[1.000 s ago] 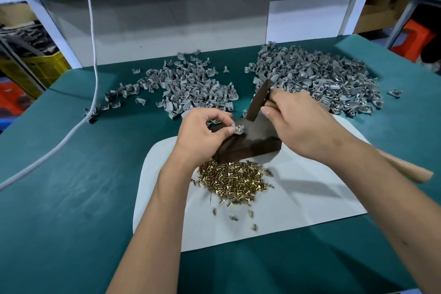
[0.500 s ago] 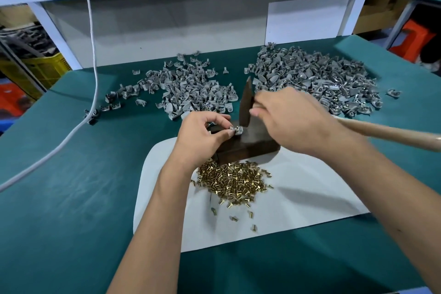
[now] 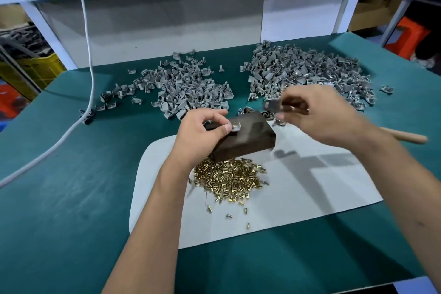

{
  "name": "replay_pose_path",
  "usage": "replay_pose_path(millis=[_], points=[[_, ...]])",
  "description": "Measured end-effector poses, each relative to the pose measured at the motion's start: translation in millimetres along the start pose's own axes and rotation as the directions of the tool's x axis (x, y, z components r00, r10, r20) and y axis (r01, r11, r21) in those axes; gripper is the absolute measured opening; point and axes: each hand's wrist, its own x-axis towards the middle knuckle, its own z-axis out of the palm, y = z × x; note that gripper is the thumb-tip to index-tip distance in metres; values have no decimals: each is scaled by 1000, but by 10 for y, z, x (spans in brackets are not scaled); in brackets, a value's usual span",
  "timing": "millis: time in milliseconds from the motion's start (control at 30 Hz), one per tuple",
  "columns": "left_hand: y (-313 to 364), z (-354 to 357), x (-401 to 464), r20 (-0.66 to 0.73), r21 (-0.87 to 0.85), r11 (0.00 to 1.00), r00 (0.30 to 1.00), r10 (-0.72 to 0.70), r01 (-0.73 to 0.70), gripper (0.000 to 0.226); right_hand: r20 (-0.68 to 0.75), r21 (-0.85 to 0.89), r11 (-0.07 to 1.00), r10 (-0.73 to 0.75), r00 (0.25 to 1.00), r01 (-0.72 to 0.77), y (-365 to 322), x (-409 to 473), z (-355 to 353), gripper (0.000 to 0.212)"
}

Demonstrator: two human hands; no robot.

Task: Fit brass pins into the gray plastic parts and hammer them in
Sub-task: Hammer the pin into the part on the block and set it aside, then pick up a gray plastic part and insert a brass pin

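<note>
Surveying the table (image 3: 71,198), which is carrying two heaps of gray plastic parts at its far side: the right heap (image 3: 310,71) is looking the larger, the left heap (image 3: 186,83) thinner and more scattered. Which heap holds finished parts I cannot tell from this view, so progress is being judged as mid-batch, with a large stock of brass pins (image 3: 226,176) still lying loose on the white mat (image 3: 298,193), just in front of the dark block (image 3: 243,136).

The right hand (image 3: 319,112) is gripping the hammer (image 3: 274,105) close to its head, blurred, raised above and to the right of the block; the wooden handle (image 3: 405,137) is projecting out past the wrist. The left hand (image 3: 200,133) is pinching one gray part (image 3: 236,126), a pin showing in it, down on the block's top face. That piece appears seated but, in my judgement, not yet fully driven.

Room is looking adequate: the near half of the table is offering space for both forearms, the mat edge is lying well inside the table edge, and a white cable (image 3: 78,112) is trailing across the left side, well apart from the work
</note>
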Motion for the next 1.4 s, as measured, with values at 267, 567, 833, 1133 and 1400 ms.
replay_pose_path(millis=[267, 567, 833, 1133, 1400], points=[[21, 30, -12, 2, -24, 1000, 1000, 2, -2, 28, 252, -259, 965, 119, 960, -51, 215, -136, -20, 14], [71, 68, -28, -10, -18, 999, 999, 47, -47, 16, 137, -172, 960, -198, 971, 220, -225, 105, 229, 31], [-18, 3, 54, -240, -34, 999, 971, -9, 1, 16, 82, -166, 950, -253, 964, 263, -182, 230, 369, 33], [-250, -230, 81, -300, 336, 923, 950, -82, 185, 28, -17, -207, 978, -26, 999, 22, 257, 486, 264, 45], [-320, -242, 110, -282, 371, 911, 957, -76, 181, 20, -111, -255, 952, 148, 983, -172, 214, 603, 223, 59]])
